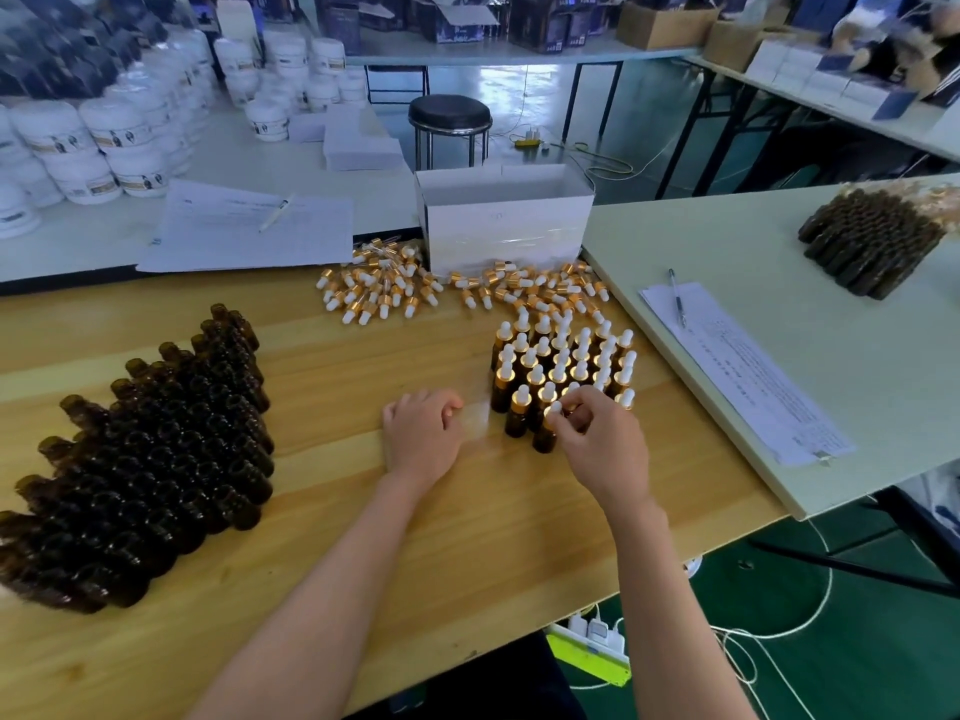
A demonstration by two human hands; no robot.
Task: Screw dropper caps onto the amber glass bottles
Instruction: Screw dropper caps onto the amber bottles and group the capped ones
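- Now the right hand (597,444) pinches the white rubber top of a dropper cap (555,409) with its thumb and fingertips.
- That cap sits on an amber bottle (544,439). The bottle stands upright on the wooden tabletop (363,511), at the near edge of the capped bottles (563,361).
- The capped bottles stand close together in a bunch, right of the middle. Each one has a gold ring and a white top.
- The left hand (423,433) rests on the tabletop just left of that bunch. Its fingers are loosely curled and it holds nothing.
- A big bunch of open bottles (156,459) with no caps stands on the left side, well apart from both hands.
- Loose caps (384,288) lie in two piles at the far edge, one left of a white box (504,220) and one on its near side.
- A pen (678,304) lies on a sheet of paper on the pale tabletop to the right. A wrapped pack of dark bottles (872,241) lies farther back on it.
- White jars (104,142) are stacked far left, and a black stool (449,116) stands on the floor behind the box.
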